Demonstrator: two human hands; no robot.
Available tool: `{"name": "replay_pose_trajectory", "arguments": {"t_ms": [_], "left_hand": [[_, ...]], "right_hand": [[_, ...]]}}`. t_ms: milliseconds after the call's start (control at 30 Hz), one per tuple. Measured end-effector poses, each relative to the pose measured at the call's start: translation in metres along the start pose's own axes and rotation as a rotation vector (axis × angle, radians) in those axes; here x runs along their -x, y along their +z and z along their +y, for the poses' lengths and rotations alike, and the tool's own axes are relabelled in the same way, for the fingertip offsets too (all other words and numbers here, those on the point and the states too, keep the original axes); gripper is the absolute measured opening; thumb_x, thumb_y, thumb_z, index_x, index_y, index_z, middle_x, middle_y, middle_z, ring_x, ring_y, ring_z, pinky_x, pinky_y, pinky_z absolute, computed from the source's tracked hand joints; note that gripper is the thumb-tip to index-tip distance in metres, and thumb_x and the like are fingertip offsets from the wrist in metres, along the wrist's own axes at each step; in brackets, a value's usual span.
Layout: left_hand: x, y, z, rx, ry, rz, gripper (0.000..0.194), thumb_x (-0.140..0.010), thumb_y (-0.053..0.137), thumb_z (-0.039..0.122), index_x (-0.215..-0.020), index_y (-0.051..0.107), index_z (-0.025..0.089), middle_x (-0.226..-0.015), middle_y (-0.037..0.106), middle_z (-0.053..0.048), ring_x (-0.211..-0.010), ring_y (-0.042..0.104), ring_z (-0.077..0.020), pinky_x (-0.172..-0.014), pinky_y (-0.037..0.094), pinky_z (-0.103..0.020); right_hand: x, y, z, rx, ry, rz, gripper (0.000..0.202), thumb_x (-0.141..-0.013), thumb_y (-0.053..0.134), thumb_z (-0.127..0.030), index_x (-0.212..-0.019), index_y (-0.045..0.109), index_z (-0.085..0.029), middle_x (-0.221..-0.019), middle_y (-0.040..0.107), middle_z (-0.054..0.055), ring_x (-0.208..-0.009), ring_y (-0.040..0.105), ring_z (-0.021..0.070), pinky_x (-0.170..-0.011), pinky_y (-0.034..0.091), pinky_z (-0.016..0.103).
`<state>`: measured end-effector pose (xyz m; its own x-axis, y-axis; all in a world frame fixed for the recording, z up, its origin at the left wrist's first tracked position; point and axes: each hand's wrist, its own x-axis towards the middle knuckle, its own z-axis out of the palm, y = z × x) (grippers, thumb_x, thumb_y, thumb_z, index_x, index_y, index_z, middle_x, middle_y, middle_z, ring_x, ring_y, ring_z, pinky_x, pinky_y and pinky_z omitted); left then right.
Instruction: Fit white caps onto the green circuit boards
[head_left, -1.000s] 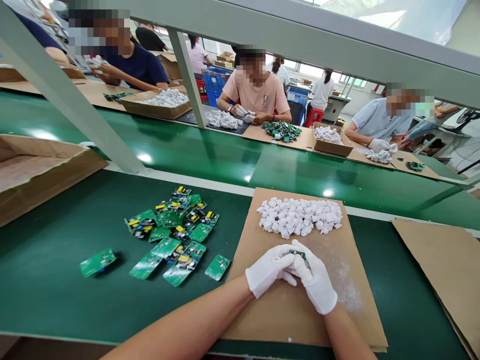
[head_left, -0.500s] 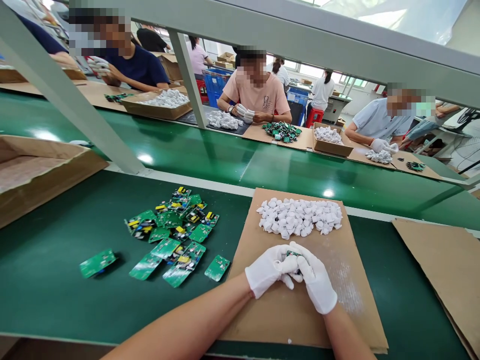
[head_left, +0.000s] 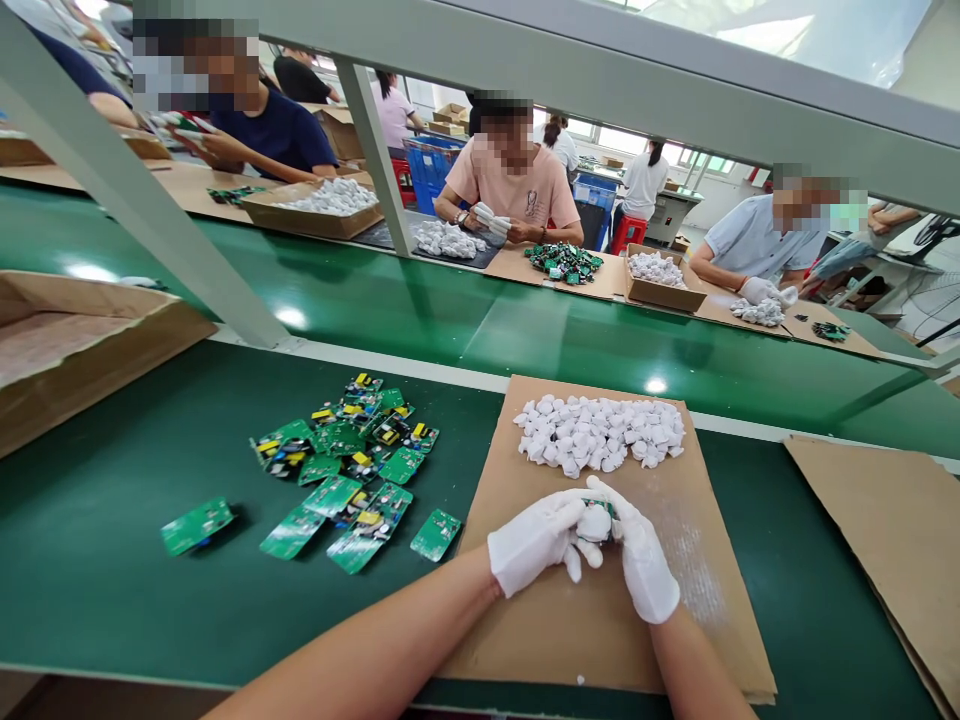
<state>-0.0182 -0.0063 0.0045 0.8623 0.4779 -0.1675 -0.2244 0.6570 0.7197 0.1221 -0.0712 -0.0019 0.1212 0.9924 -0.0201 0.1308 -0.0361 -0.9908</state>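
Note:
My left hand (head_left: pixel 538 540) and my right hand (head_left: pixel 643 550), both in white gloves, come together over a cardboard sheet (head_left: pixel 547 640). Between them they grip a small green circuit board (head_left: pixel 607 508), mostly hidden by the fingers. A rounded white lump (head_left: pixel 596 524) shows at the board; I cannot tell whether it is pressed on or only held against it. Just beyond the hands, a patch of small white lumps (head_left: pixel 600 432) lies on the sheet. To the left, a pile of green circuit boards (head_left: pixel 341 440) with yellow and black parts rests on the dark green table.
Single boards (head_left: pixel 196 526) lie apart from the pile. An open cardboard box (head_left: pixel 105 370) stands at left, and more cardboard (head_left: pixel 885 530) lies at right. A slanted metal post (head_left: pixel 165 190) and a rail cross in front. Co-workers sit beyond the green conveyor (head_left: pixel 390 310).
My hands have shifted slightly and my right hand has turned outward. The white lump at the board shows more plainly. The pile and the white lumps on the sheet are unmoved.

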Motion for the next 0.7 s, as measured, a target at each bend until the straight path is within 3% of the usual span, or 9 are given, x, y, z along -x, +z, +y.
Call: {"name": "replay_pose_trajectory", "arguments": {"t_ms": [100,167,267,367,533,700], "left_hand": [[0.0017,0.0016,0.0035,-0.061,0.043,-0.026,0.045,-0.075,0.055,0.05,-0.102,0.057,0.013,-0.075,0.056,-0.005,-0.061,0.057,-0.0111,-0.043,0.044,-0.016],[0.0029,0.0035,0.0057,-0.159,0.057,-0.023,0.043,-0.077,0.053,0.048,-0.101,0.057,0.013,-0.075,0.057,-0.007,-0.064,0.056,-0.0113,-0.045,0.044,-0.016],[0.0038,0.006,0.0069,-0.278,0.088,0.011,0.033,-0.072,0.063,0.037,-0.093,0.058,0.013,-0.074,0.057,-0.005,-0.065,0.054,-0.0108,-0.046,0.044,-0.015],[0.0032,0.0063,0.0049,-0.286,0.107,0.055,0.028,-0.068,0.066,0.029,-0.088,0.056,0.013,-0.069,0.056,-0.003,-0.06,0.052,-0.0098,-0.043,0.042,-0.015],[0.0024,0.0039,0.0023,-0.303,0.105,0.023,0.028,-0.071,0.062,0.028,-0.094,0.056,0.014,-0.071,0.055,-0.003,-0.061,0.052,-0.0097,-0.043,0.043,-0.016],[0.0046,0.0029,0.0036,-0.316,0.097,0.006,0.031,-0.071,0.063,0.028,-0.098,0.055,0.014,-0.078,0.056,-0.004,-0.066,0.052,-0.0103,-0.047,0.044,-0.016]], "right_hand": [[0.0014,0.0032,-0.0027,0.081,0.027,-0.01,0.055,-0.087,0.044,-0.046,-0.133,0.041,-0.017,-0.078,0.069,0.003,-0.072,0.063,0.018,-0.071,0.052,0.03],[0.0011,0.0054,-0.0052,0.145,0.042,0.007,0.052,-0.086,0.047,-0.043,-0.131,0.044,-0.017,-0.069,0.068,0.0,-0.064,0.062,0.0166,-0.067,0.052,0.028],[-0.0001,0.0062,-0.0085,0.172,0.039,0.029,0.043,-0.086,0.046,-0.042,-0.122,0.054,-0.019,-0.076,0.069,0.002,-0.073,0.063,0.0172,-0.071,0.051,0.026],[-0.0005,0.0046,-0.0103,0.112,0.04,0.013,0.041,-0.085,0.048,-0.041,-0.12,0.056,-0.021,-0.091,0.069,0.002,-0.082,0.063,0.0179,-0.076,0.05,0.027],[-0.0004,0.0035,-0.0081,0.112,0.056,0.035,0.042,-0.085,0.047,-0.04,-0.12,0.056,-0.018,-0.085,0.07,0.003,-0.079,0.063,0.0183,-0.073,0.051,0.027],[-0.0007,0.0033,-0.0032,0.131,0.043,0.018,0.044,-0.085,0.049,-0.04,-0.123,0.052,-0.019,-0.094,0.069,0.003,-0.08,0.062,0.0176,-0.074,0.051,0.027]]}}
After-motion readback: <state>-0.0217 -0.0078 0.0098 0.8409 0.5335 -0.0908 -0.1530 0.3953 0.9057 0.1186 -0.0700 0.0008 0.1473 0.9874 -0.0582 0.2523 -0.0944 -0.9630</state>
